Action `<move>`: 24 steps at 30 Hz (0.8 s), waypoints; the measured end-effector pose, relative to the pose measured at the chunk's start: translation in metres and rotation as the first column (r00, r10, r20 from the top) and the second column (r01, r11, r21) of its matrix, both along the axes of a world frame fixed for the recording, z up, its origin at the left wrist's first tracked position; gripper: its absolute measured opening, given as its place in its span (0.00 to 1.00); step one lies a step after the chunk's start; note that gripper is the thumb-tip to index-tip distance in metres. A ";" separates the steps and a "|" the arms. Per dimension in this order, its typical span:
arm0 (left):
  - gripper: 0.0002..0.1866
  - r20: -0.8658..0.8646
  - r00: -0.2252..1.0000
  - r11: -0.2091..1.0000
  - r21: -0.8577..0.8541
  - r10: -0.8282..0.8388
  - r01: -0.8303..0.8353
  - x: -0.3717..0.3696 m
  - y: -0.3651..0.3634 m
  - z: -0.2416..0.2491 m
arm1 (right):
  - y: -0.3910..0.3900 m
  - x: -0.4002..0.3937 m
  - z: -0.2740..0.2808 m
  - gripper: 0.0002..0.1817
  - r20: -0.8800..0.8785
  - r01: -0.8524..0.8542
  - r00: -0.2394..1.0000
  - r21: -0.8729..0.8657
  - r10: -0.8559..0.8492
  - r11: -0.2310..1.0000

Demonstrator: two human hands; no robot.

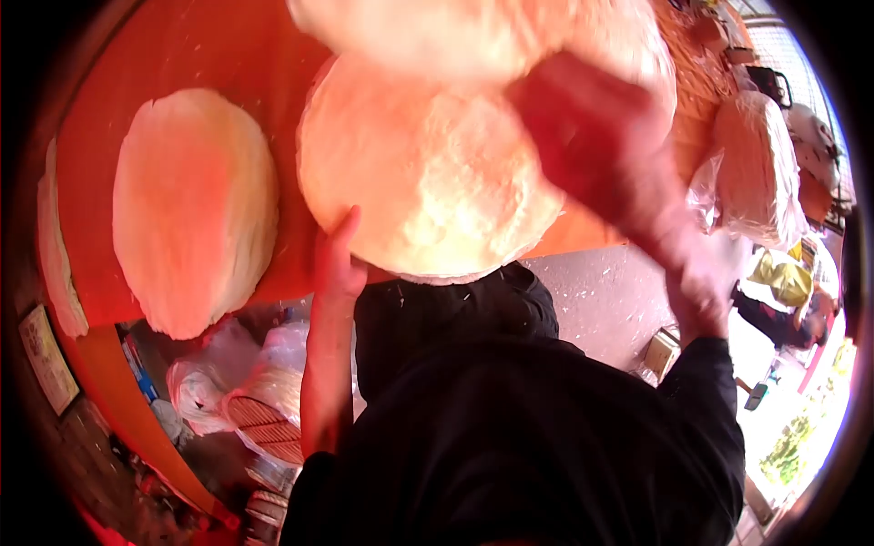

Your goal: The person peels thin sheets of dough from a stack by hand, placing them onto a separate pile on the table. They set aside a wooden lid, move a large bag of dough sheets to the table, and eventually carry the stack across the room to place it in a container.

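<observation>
Orange fills most of my view: a wide orange table [209, 55] runs across the top of the frame, with a pale floor [601, 291] and cluttered bags below its edge. On the table I see a round, pale dough disc [428, 164] lying flat, its near rim hanging slightly past the table edge toward me. A second disc [196, 209] lies to its left, apart from it, and another pale sheet [473, 32] overlaps the far side of the central one.

My left hand [337, 264] reaches up from below, fingers extended, touching the near-left rim of the central disc; it looks open rather than closed, propping the edge. My right hand [592, 127] is blurred and lies over the disc's right side; I cannot tell whether it is pressing flat or gripping the edge.

The disc is round, so no long axis matters. It lies straight ahead, between both hands, with the left at its near rim and the right on top.

A wrapped bundle [756, 173] sits at the far right.
</observation>
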State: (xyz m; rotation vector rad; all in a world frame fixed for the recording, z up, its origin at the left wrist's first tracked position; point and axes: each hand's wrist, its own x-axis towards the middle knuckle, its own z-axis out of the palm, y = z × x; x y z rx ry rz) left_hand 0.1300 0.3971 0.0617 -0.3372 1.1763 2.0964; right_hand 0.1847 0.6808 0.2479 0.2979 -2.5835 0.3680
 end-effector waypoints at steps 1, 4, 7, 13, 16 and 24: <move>0.30 0.034 0.999 0.998 0.062 -0.005 0.003 0.000 -0.001 -0.001 | -0.020 0.010 -0.026 0.04 0.139 -0.020 0.990 -0.087 0.032 0.996; 0.29 0.045 0.999 0.994 0.103 0.023 -0.027 0.006 -0.007 -0.011 | -0.069 0.037 -0.097 0.04 0.451 0.010 0.876 -0.366 0.168 0.931; 0.30 0.036 0.998 0.988 0.144 0.048 -0.053 0.010 0.004 0.007 | -0.086 0.050 -0.115 0.10 0.529 0.085 0.832 -0.422 0.170 0.902; 0.32 -0.049 0.998 0.985 0.165 -0.038 0.045 0.011 0.012 0.029 | -0.086 0.037 -0.103 0.24 0.442 0.178 0.895 -0.492 0.068 0.852; 0.31 -0.050 0.998 0.986 0.163 -0.029 0.037 0.011 0.011 0.035 | -0.081 0.035 -0.101 0.26 0.475 0.180 0.873 -0.518 0.107 0.836; 0.21 -0.103 0.995 1.000 0.028 -0.001 0.004 0.010 0.020 0.044 | -0.099 0.023 -0.099 0.34 0.415 0.220 0.908 -0.336 -0.066 0.916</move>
